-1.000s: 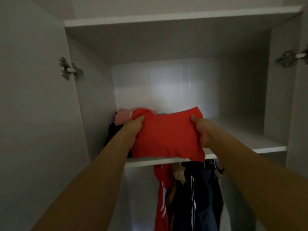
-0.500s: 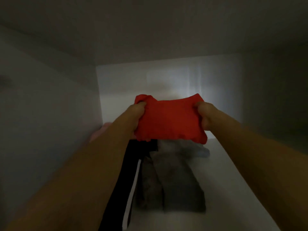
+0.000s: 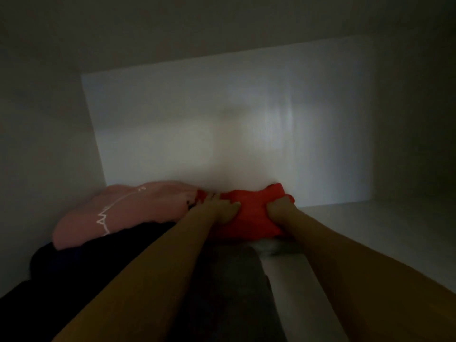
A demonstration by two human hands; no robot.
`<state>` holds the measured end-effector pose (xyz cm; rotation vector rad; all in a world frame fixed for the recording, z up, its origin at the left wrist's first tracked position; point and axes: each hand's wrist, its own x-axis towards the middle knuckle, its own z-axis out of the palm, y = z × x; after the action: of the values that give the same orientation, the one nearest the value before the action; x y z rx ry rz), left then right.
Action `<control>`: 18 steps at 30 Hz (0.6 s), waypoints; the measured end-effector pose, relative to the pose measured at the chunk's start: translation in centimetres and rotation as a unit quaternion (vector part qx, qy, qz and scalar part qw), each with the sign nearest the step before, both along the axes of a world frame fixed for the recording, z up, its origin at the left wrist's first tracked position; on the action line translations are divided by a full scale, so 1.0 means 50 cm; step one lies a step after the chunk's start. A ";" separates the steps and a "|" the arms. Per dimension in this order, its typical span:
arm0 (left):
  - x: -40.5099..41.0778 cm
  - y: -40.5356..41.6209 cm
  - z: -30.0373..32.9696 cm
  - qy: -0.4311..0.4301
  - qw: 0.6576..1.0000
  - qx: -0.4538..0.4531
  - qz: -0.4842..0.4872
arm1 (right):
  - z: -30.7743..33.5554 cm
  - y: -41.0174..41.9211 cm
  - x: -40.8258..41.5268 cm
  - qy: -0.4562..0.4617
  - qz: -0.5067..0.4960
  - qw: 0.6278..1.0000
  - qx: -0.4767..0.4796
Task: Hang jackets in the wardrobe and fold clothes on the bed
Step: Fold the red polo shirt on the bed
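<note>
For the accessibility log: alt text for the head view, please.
Both hands, left hand and right hand, grip a folded red garment at the back of a dim white wardrobe shelf, beside a folded pink garment lying on a black garment.

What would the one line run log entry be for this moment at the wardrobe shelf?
step: shelving folded red garment | left hand: gripping it | right hand: gripping it | place: shelf rear, beside pink garment

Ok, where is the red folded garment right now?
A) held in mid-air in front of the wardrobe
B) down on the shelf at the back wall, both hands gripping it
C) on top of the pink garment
B: the red garment sits low on the shelf against the back wall, beside the pink garment, with the left hand and right hand gripping it.
</note>
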<state>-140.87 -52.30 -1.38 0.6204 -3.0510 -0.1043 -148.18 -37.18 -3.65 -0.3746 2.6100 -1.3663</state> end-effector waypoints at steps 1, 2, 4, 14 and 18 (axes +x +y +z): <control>0.001 -0.006 -0.011 -0.014 1.000 0.010 0.011 | 0.002 0.002 -0.004 0.005 -0.004 1.000 -0.008; 0.000 -0.011 -0.020 -0.011 0.999 0.021 0.028 | 0.004 0.004 -0.009 0.014 -0.003 1.000 -0.008; -0.003 -0.010 -0.024 -0.010 0.999 0.023 0.039 | 0.009 0.010 -0.014 0.026 0.009 1.000 0.002; 0.097 0.044 0.030 0.097 0.992 -0.073 -0.022 | 0.046 0.156 0.087 0.135 -0.010 0.989 0.057; 0.182 0.133 0.027 0.224 0.957 -0.143 -0.117 | 0.038 0.244 0.207 0.267 -0.006 0.959 0.100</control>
<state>-131.79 -45.65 -0.04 0.1810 -2.6102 0.1668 -137.82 -24.97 -1.73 -0.7904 3.1451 -1.1037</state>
